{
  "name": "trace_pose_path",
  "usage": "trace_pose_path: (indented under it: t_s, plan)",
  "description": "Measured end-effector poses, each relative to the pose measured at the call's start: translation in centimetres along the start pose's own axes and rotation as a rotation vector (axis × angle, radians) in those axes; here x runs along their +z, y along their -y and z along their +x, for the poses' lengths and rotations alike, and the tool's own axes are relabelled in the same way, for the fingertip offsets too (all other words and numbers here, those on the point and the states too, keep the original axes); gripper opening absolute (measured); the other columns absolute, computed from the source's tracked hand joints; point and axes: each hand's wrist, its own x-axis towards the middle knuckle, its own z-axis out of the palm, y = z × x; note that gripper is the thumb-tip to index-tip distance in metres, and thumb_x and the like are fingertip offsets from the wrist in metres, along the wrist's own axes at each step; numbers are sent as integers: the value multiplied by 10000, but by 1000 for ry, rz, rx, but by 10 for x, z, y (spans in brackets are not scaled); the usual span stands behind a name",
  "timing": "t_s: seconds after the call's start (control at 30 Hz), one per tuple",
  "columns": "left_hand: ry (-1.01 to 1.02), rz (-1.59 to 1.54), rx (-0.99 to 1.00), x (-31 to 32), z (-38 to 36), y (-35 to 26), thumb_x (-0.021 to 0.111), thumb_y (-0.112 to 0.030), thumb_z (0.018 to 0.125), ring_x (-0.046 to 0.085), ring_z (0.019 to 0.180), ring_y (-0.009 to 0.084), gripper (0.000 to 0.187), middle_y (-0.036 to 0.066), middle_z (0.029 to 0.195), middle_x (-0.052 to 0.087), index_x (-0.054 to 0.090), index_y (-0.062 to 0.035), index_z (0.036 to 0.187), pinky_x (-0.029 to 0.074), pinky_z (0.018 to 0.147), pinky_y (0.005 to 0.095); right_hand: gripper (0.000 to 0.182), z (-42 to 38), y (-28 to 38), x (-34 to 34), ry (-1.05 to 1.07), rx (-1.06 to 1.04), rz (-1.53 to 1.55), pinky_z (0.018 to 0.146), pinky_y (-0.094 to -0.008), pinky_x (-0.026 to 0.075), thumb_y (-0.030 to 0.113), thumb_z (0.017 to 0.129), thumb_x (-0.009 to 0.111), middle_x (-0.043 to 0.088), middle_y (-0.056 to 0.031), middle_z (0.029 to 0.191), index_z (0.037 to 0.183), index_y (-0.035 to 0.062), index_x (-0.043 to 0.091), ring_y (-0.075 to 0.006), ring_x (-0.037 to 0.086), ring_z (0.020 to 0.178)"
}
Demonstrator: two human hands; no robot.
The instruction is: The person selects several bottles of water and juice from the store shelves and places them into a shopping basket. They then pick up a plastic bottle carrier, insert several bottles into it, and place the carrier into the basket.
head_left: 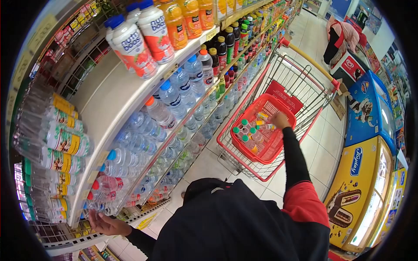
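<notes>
My right hand (280,120) reaches into a red basket (272,153) that rests in a shopping cart (305,71). Its fingers point down beside small bottles with yellow labels (262,116); whether they grip one is too small to tell. Several clear bottles with green caps (245,130) stand nearer in the same basket. On the other side, my left hand (102,222) is palm up with its fingers apart and nothing in it, close to the lower shelf edge. Red-capped water bottles (104,183) are just above it.
Shelves of water bottles (174,98) and juice bottles (174,26) line the left side. A blue freezer (365,106) and a yellow freezer (357,191) stand at the right. Another person (344,35) bends over at the upper right. Tiled floor (320,141) runs between.
</notes>
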Motion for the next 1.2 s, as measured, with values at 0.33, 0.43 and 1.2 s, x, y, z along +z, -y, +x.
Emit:
trace_pose_path:
  t_s: [0.33,0.43,1.2]
  plan:
    - [830,210,308,66,-30,-56,522,15,786,567,856,333,152,176,927,590,569,27,930,443,768,397,491,-189,265,43,-9,-108,197,728,-403,455,390,760,636,566,-174,933,1092,52,510,-314,543,912]
    - [990,123,353,78,-34,-62,535,30,757,567,843,327,162,165,909,590,566,17,916,445,752,393,457,-185,274,63,-324,-144,81,706,-394,468,400,775,620,534,-156,903,1027,29,534,-320,530,871]
    - [1308,-92,378,-12,-57,0,569,4,733,575,799,292,127,122,847,610,583,-12,858,437,744,374,352,-381,215,71,-157,-303,-71,594,-372,470,396,811,571,553,-75,697,722,56,580,-248,563,721]
